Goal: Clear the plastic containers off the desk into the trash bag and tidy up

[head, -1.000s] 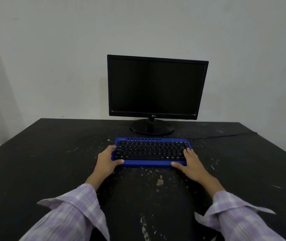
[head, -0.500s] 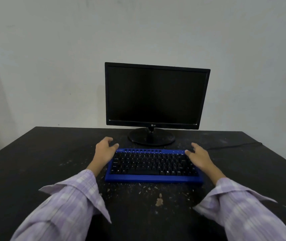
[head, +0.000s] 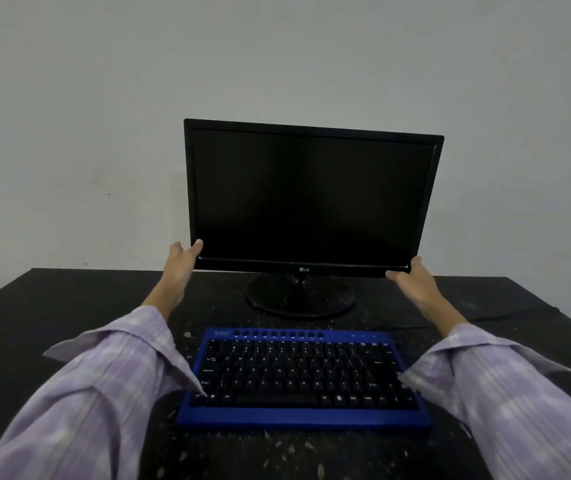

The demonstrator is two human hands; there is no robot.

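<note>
A black monitor point(head: 312, 199) with a dark screen stands on its round base point(head: 299, 296) at the back of the black desk point(head: 52, 323). My left hand point(head: 180, 268) grips the monitor's lower left corner, thumb on the front bezel. My right hand point(head: 412, 280) holds the lower right corner the same way. A blue keyboard point(head: 301, 379) with black keys lies flat in front of the base, between my forearms. No plastic container or trash bag is in view.
A thin black cable point(head: 506, 315) runs from behind the monitor to the desk's right edge. Pale crumbs and scuffs point(head: 287, 448) speckle the desk near its front edge. A plain grey wall point(head: 277, 57) stands close behind the desk.
Both hands left the keyboard's sides and rose to the monitor's two lower corners, closing on them. The keyboard now lies nearer in the view, and the camera has moved closer.
</note>
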